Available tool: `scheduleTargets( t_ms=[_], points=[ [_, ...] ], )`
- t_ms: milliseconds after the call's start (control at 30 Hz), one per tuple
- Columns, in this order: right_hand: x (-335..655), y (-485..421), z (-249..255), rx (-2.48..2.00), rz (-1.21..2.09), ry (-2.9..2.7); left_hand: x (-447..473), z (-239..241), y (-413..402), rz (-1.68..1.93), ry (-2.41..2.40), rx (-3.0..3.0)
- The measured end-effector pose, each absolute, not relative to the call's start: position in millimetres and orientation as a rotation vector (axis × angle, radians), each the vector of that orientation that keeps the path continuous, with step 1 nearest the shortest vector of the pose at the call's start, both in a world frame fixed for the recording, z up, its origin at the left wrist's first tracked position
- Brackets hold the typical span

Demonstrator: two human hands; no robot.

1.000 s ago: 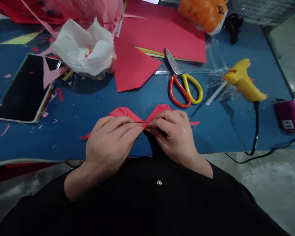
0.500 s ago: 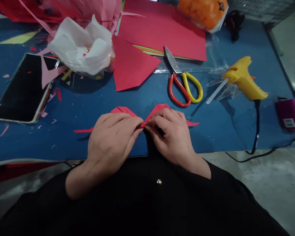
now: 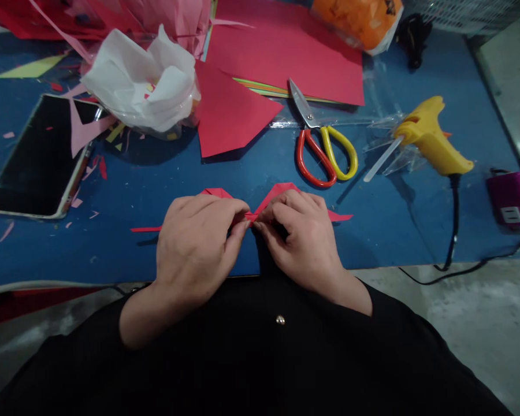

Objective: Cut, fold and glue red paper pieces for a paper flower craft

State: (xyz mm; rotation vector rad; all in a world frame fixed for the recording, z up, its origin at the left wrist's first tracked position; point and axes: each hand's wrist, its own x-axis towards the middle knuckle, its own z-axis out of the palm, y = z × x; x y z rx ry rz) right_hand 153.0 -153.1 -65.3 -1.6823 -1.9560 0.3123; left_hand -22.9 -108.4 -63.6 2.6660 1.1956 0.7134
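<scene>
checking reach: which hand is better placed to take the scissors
Likely the right. The right hand sits on the folded red paper just below the scissors, whose handles point back toward it. The left hand pinches the same paper farther left and would have to cross over.

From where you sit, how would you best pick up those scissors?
Take the scissors by the red and yellow handle loops, coming from the near side. They lie flat and closed, loops toward the person, blades pointing away, keeping fingers off the blades. The left hand and right hand pinch the folded red paper.
</scene>
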Motion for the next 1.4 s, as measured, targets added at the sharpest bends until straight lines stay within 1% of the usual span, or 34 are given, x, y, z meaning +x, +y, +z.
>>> scheduleTargets(
  t_ms=[333,533,767,1067,1400],
  points=[
    [151.5,-152.6,-64.4,-1.731,0.331,-1.927,-19.1,-64.4,-109.6,0.716,1.235,2.737],
    [150.5,-151.3,-61.0,-1.770,0.317,-1.973,-27.2,-64.3,-114.2,0.768,1.031,2.988],
    [155.7,-151.9,-59.0,-1.785,0.281,-1.973,-40.8,-69.9,-123.5,0.674,0.829,3.247],
    [162.4,-154.0,-54.8,-1.871,0.185,-2.026,-34.2,-58.4,-123.3,0.728,0.769,3.285],
    [173.0,-157.4,-54.1,-1.871,0.234,-1.979,-28.7,-60.4,-123.5,0.717,0.765,3.298]
  ],
)
